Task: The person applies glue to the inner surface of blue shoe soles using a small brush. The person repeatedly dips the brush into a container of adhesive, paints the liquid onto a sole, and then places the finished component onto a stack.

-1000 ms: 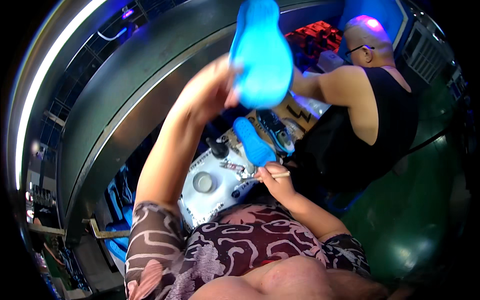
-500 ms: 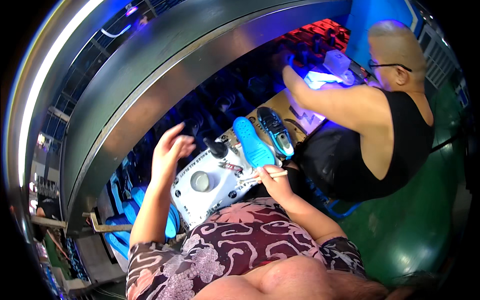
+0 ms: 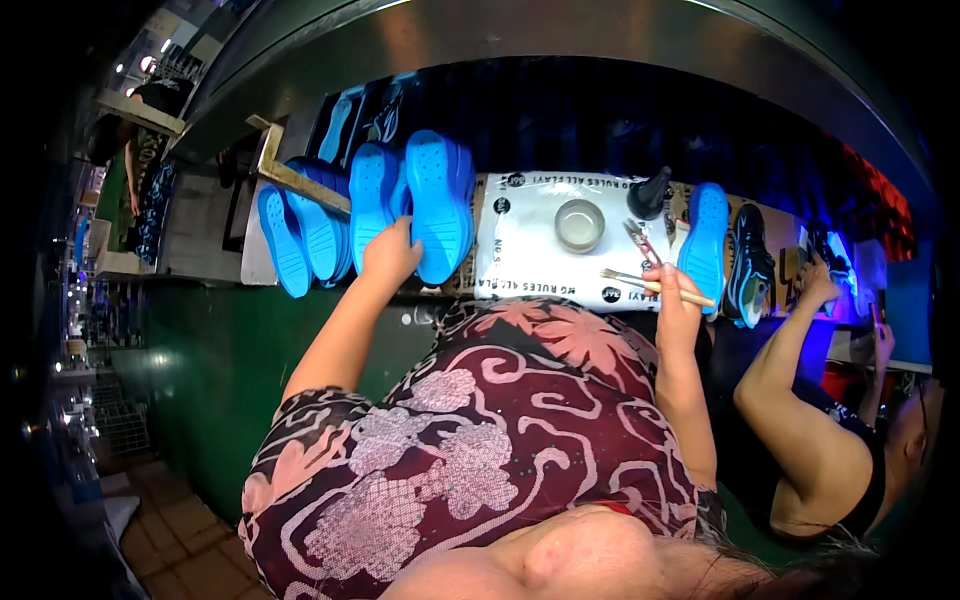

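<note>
My right hand is closed round the pale wooden handle of a brush, its bristles pointing left over a white printed sheet. Just beyond those fingers lie red-handled snips. On the left, my left hand grips the near end of a blue shoe sole, fingertips partly hidden against it. Another blue sole stands right beside that hand. A round grey bowl sits on the sheet, with a black bottle behind its right side.
More blue soles lean at the far left by a metal bracket. A single blue sole and a black shoe lie right of the sheet. A co-worker's arm reaches in there. A metal beam runs overhead.
My view has swung left. My left hand, raised and empty before, has come down onto the blue soles. My right hand still holds the brush.
</note>
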`<action>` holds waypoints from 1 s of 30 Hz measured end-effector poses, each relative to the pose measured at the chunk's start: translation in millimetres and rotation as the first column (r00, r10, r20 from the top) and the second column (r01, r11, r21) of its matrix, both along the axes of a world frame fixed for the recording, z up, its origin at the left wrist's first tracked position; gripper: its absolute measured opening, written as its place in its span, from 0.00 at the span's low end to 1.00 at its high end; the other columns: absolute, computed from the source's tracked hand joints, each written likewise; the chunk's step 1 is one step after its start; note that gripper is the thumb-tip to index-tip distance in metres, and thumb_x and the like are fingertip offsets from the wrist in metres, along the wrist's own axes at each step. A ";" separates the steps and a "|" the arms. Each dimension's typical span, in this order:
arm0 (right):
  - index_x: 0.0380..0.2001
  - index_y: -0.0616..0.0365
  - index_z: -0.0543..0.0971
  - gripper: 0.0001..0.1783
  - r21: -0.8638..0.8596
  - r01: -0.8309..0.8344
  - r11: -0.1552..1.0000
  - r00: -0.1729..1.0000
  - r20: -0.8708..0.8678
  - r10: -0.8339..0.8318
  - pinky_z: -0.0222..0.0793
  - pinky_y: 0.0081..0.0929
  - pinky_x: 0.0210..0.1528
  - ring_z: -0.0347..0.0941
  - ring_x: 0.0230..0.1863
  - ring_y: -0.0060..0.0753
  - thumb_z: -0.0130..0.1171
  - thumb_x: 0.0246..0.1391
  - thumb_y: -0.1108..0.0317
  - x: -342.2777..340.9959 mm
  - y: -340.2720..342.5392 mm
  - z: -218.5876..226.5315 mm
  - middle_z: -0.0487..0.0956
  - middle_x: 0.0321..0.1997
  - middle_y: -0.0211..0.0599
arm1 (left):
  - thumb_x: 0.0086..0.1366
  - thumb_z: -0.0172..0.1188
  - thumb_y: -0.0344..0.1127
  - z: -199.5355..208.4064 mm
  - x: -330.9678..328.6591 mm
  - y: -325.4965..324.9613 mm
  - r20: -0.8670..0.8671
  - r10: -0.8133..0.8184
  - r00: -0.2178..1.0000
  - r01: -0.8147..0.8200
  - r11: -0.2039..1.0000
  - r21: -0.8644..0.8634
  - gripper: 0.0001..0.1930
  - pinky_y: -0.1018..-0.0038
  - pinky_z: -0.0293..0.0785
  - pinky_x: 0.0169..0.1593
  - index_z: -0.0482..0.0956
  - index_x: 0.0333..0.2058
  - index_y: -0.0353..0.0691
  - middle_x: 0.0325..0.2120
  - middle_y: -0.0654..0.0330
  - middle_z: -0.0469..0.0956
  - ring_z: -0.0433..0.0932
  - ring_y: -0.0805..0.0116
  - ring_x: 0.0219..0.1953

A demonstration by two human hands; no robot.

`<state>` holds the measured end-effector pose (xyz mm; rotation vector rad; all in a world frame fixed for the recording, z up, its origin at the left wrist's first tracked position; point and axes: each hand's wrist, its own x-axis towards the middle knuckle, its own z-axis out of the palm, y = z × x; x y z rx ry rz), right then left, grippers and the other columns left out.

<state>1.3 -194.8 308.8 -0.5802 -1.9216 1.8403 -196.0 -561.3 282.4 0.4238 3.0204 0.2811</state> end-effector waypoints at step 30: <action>0.21 0.60 0.80 0.15 0.505 -0.057 0.861 0.952 -0.233 0.199 0.63 0.33 0.47 0.71 0.26 0.31 0.50 0.58 0.66 -23.0 -24.7 54.8 0.76 0.19 0.34 | 0.57 0.57 0.29 45.1 53.2 133.9 0.163 -0.317 0.934 -0.056 0.321 0.945 0.16 0.73 0.71 0.46 0.72 0.43 0.30 0.38 0.56 0.77 0.75 0.69 0.40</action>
